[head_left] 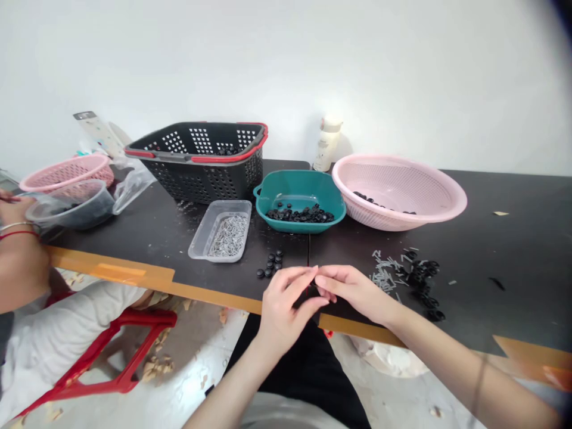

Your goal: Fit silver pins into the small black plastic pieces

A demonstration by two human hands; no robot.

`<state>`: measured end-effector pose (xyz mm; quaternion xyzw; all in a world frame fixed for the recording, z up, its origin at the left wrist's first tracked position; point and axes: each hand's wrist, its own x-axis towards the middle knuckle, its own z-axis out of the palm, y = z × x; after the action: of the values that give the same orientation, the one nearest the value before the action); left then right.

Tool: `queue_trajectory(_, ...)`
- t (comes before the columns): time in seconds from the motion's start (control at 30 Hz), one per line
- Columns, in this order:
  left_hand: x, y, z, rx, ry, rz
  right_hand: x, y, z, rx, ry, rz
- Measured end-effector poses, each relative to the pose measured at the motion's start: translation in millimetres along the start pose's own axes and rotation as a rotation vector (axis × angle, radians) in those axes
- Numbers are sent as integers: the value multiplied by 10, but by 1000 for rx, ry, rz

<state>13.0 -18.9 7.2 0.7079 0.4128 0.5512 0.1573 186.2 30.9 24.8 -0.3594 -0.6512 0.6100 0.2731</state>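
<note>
My left hand [286, 307] and my right hand [351, 289] meet at the table's front edge, fingertips almost touching. Both are closed in a pinch, my left thumb standing somewhat off its fingers. Whatever they hold is small and mostly covered by the fingers; only a dark bit shows. Left of them stand several small round black caps [269, 272] in a cluster. By my right wrist lie loose metal pins [385, 273] and a heap of black round parts [422, 280].
Behind my hands are a clear tray [192, 250] of metal pins, a teal basin [300, 226] with black parts and a pink colander [402, 223]. Further back stand a black basket [205, 179] and a bottle [328, 145]. A co-worker's arm [22, 256] is at left, by a clear bowl [84, 214].
</note>
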Motion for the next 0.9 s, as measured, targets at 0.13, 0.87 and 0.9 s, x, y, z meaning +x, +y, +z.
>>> queue_trajectory(0.13, -362, 170, -110, -186, -100, -71, 25, 55, -5, -597, 131, -241)
queue_trajectory(0.87, -1127, -68, -220, -370, -315, -721, 222, 28, 93, -703, 88, -182)
queue_trajectory(0.9, -1143, -74, -212, -372, -314, -723, 202, 44, 113, -685, 87, -183)
